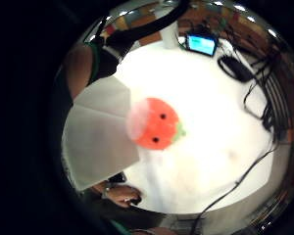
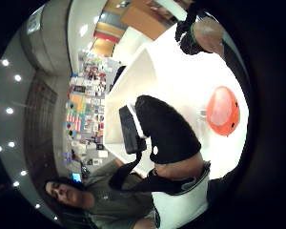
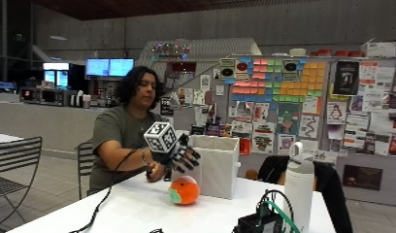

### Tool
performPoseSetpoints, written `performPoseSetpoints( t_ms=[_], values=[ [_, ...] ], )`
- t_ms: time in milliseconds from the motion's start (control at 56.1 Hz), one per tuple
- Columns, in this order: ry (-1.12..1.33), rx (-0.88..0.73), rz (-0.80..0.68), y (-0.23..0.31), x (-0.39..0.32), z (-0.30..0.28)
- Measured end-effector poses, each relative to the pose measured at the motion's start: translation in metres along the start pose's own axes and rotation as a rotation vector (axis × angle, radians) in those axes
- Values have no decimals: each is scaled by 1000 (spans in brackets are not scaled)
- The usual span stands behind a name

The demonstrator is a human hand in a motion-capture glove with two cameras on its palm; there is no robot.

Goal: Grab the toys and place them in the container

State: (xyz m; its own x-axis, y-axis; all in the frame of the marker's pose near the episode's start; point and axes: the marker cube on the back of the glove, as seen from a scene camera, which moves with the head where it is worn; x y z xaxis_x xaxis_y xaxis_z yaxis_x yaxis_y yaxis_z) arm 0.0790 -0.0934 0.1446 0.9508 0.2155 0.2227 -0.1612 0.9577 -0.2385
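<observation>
Your black-gloved right hand [image 3: 178, 158] hovers with its grip spread and empty above the round orange plush toy [image 3: 184, 190], which sits on the white tabletop [image 3: 133, 208] just beside the white fabric container [image 3: 217, 165]. The toy looks soft and light; cup it around its middle.

a public café-like hall: wall screens [image 3: 108, 67], a noticeboard [image 3: 295, 104] of posters.

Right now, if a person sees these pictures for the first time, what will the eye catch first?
First, the round orange plush toy with black eyes, sitting on the white table beside the white box-shaped container. Next, the black-gloved right hand raised above the toy with fingers spread, holding nothing.
</observation>
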Motion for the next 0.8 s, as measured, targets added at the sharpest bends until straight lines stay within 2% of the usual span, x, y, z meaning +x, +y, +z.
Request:
performPoseSetpoints(
  t_ms=[232, 339, 499, 642, 803],
  values=[
    [-18, -54, 152, -11, 63, 81],
    [116, -38, 147, -13, 72, 99],
    [305, 103, 102, -10, 80, 110],
    [291, 301, 62, 0, 80, 102],
    [238, 439, 56, 36, 78, 66]
  ],
)
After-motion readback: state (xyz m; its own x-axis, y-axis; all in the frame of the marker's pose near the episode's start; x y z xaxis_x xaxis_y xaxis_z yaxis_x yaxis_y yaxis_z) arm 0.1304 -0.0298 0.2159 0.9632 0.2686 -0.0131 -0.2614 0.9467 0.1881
